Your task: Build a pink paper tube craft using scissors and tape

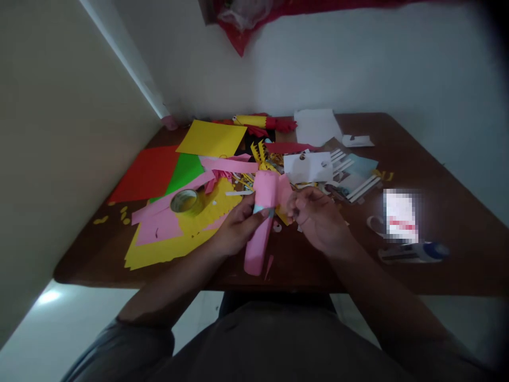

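A pink paper tube with a light blue band is held upright above the brown table. My left hand grips the tube at its middle. My right hand pinches a pink paper flap at the tube's upper right. A roll of tape lies on yellow paper just left of my left hand.
Sheets of red, green, yellow and pink paper cover the table's left half. White sheets, photo cards and paper scraps lie behind my hands. A glue tube lies at the right. Walls stand left and behind.
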Demonstrator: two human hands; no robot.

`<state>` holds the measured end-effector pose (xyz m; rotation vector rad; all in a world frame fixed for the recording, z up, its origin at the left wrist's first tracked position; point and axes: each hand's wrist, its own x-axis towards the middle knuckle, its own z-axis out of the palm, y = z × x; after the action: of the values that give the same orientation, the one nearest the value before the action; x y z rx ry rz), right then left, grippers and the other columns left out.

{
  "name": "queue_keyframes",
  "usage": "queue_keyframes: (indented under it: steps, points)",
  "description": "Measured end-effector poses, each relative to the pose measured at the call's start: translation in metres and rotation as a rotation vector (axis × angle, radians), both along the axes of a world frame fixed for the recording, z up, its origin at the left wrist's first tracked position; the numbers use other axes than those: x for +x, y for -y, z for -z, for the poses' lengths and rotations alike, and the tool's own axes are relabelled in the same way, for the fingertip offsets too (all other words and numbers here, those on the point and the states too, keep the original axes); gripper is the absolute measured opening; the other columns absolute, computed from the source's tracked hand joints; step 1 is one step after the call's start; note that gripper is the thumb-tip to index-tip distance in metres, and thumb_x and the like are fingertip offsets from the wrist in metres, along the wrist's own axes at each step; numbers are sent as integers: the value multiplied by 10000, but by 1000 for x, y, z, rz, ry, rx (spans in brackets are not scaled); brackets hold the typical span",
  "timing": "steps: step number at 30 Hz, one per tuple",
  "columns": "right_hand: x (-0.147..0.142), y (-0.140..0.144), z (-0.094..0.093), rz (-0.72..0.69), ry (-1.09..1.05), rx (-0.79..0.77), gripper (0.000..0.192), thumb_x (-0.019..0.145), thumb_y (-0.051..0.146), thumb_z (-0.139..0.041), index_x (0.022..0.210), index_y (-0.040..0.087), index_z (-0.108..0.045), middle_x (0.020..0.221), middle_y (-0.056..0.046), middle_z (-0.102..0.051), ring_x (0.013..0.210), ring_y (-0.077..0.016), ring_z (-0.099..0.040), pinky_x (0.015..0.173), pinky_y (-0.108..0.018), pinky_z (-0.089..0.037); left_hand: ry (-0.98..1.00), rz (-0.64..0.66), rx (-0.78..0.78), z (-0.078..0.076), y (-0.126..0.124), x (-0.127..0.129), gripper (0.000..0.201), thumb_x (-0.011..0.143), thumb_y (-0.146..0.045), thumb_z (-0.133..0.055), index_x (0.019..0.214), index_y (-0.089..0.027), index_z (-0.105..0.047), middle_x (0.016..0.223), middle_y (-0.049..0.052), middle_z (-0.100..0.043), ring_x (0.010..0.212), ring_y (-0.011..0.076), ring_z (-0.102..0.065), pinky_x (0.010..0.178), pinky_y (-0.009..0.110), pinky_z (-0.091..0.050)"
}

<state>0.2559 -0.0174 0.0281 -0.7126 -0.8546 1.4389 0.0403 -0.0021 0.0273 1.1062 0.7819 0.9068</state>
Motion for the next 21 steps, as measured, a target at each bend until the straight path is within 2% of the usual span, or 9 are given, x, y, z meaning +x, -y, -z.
queue_keyframes:
  steps: [3, 7, 10, 13, 21]
  points:
    - [-7, 3, 0, -44, 14, -33, 436, 759, 516, -1091, 827, 276, -734, 740, 33, -721, 611, -164, -616, 584, -334, -565, -7, 22, -10, 4, 8, 7, 507, 984, -588, -922, 1255, -215, -710, 1064, 66, -842, 878, 226, -795, 814, 347, -650]
    - [-12, 4, -1, -44, 24, -104, 471, 689, 517, -1135, 805, 256, -761, 723, 33, -729, 578, -129, -586, 523, -276, -482, 4, 17, 7, 7, 11, 8, 434, 1013, -539, -895, 1225, -208, -712, 1088, 73, -842, 980, 231, -786, 935, 350, -613]
    - [-13, 2, 1, -31, 47, -124, 495, 679, 539, -1146, 796, 251, -761, 695, 40, -710, 562, -121, -587, 510, -264, -466, 56, 17, -57, 11, 12, 7, 395, 947, -412, -929, 1223, -214, -727, 1151, 76, -846, 1073, 260, -787, 1008, 369, -587]
    - [-12, 1, 4, -20, 77, -133, 507, 686, 553, -1143, 800, 247, -754, 670, 41, -707, 547, -124, -597, 500, -262, -456, 101, 41, -74, 13, 13, 6, 442, 883, -318, -945, 1263, -220, -742, 1157, 70, -848, 1093, 279, -793, 1031, 390, -579]
    - [-13, 1, 5, -30, 87, -172, 527, 652, 553, -1154, 787, 234, -757, 634, 39, -714, 534, -123, -610, 503, -249, -437, 154, 7, -59, 13, 16, 11, 506, 959, -570, -955, 1265, -222, -752, 1153, 78, -843, 1076, 276, -806, 1002, 389, -602]
